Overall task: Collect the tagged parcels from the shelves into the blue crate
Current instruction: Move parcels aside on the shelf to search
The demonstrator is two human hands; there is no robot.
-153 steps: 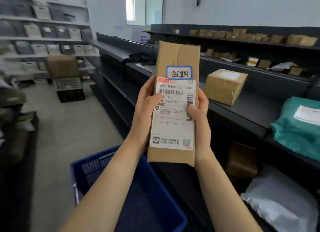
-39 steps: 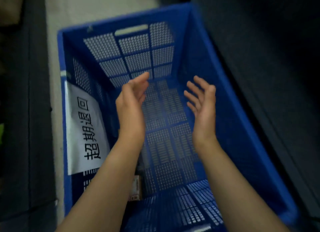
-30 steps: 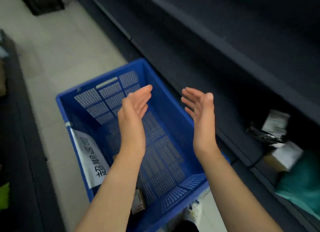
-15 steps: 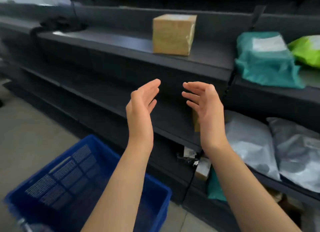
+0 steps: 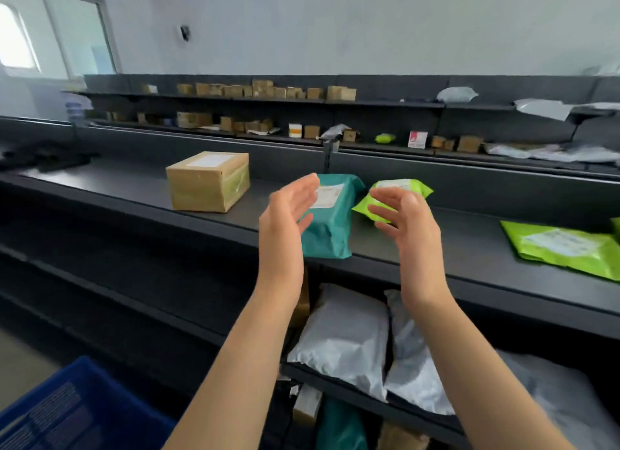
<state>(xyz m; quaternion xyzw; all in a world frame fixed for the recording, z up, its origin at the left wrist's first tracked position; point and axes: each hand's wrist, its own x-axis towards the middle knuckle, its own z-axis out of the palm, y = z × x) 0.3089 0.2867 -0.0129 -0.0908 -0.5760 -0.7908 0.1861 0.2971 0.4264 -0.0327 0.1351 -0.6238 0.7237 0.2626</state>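
Both hands are raised in front of the dark shelf [image 5: 469,248], palms facing each other, holding nothing. My left hand [image 5: 285,228] hovers in front of a teal bagged parcel [image 5: 330,224] with a white label. My right hand [image 5: 406,224] partly covers a small lime-green bagged parcel [image 5: 402,187] just behind it. A taped cardboard box [image 5: 208,181] stands to the left on the same shelf. Another lime-green parcel [image 5: 567,246] lies at the far right. A corner of the blue crate [image 5: 67,412] shows at the bottom left on the floor.
Grey bagged parcels [image 5: 349,335] lie on the shelf below, with a teal bag and small boxes lower still. Farther shelves against the white wall hold several small cardboard boxes [image 5: 261,88] and grey bags. A window is at the upper left.
The tall cardboard parcel I held earlier is out of my hands. My view has risen from the crate to the shelf, and both open hands have come up to the teal and green parcels.
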